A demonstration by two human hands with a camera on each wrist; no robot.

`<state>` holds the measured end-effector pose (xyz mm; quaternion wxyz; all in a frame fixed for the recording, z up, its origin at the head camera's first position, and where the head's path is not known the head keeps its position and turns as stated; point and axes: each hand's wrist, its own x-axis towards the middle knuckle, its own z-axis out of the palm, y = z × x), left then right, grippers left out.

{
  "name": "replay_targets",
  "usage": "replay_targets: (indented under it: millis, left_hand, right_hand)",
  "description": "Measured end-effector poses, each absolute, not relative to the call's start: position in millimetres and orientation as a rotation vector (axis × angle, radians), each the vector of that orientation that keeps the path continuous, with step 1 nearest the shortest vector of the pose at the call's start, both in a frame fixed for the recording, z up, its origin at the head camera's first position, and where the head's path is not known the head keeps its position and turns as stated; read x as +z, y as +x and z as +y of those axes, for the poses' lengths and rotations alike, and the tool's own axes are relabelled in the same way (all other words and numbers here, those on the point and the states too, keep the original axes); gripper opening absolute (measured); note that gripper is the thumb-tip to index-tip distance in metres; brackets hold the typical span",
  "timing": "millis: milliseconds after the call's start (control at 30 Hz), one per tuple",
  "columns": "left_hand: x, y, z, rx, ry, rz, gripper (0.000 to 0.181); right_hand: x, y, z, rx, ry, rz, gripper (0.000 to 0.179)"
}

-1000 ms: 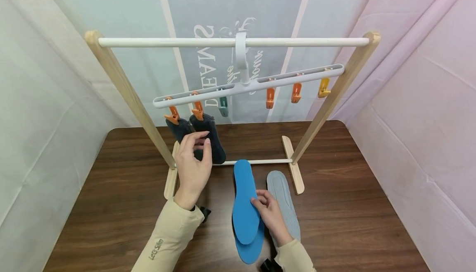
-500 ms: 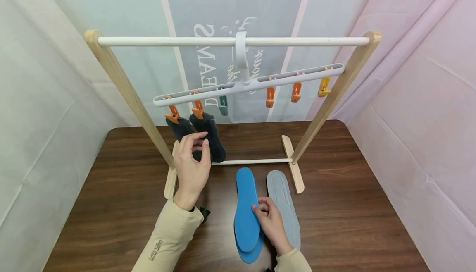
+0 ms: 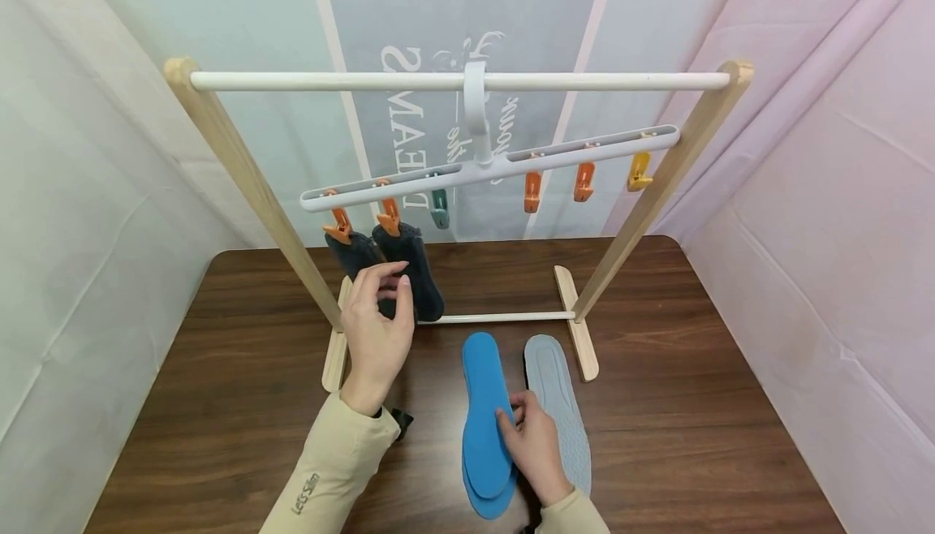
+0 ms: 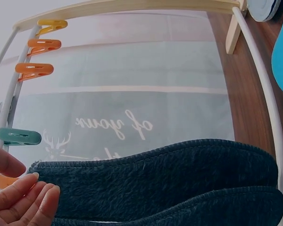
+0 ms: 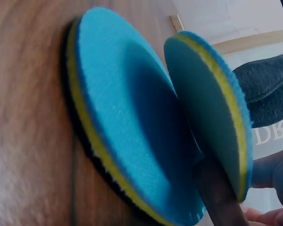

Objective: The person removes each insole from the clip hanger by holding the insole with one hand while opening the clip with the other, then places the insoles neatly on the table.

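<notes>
A: What does your right hand (image 3: 538,443) have?
B: You pinch the top blue insole (image 3: 484,412), tipped over the bottom blue insole (image 3: 491,508) on the tabletop (image 3: 657,437).
A: Your left hand (image 3: 377,335)?
B: Loosely bent, finger and thumb apart, holding nothing, by the dark insoles (image 3: 414,274) hanging from orange clips (image 3: 389,216).

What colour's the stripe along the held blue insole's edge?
The stripe is yellow, clearest in the right wrist view.

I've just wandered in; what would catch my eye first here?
Probably the bright blue insole pinched in the right hand, above another blue one on the table. Next, two dark fuzzy insoles hanging from orange clips at the left end of the white hanger, with the left hand just in front.
</notes>
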<state>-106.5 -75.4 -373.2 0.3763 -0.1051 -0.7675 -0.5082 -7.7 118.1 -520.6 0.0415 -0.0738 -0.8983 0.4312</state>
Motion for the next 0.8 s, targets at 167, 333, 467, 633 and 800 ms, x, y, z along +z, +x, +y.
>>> replay_targets:
  millis: [167,333,467,633,800]
  left_hand:
    - [-374.7,-106.0,-75.4,-1.297,-0.277,-1.970,0.014]
    - [-376.2,-105.0,-76.1,-1.307,-0.275,-1.983,0.015]
    - [-377.4,-104.8,-77.3,-1.309,-0.266,-1.988,0.015]
    - [-378.2,-105.0,-77.9,-1.311,-0.268,-1.991,0.015]
    - [-377.4,-105.8,-77.7,-1.314,-0.261,-1.992,0.015]
  right_hand:
    - [-521.5,-6.3,116.3,1.140,-0.137,-2.783,0.017]
    - [-520.8,-5.6,113.4,0.996,-0.121,-2.797,0.017]
    - [-520.5,-5.0,112.7,0.915,-0.128,-2.816,0.023]
    - [-521.1,-5.3,113.7,0.862,-0.114,-2.829,0.029]
    - [-520.8,-7.4,115.9,0.825,-0.095,-2.840,0.033]
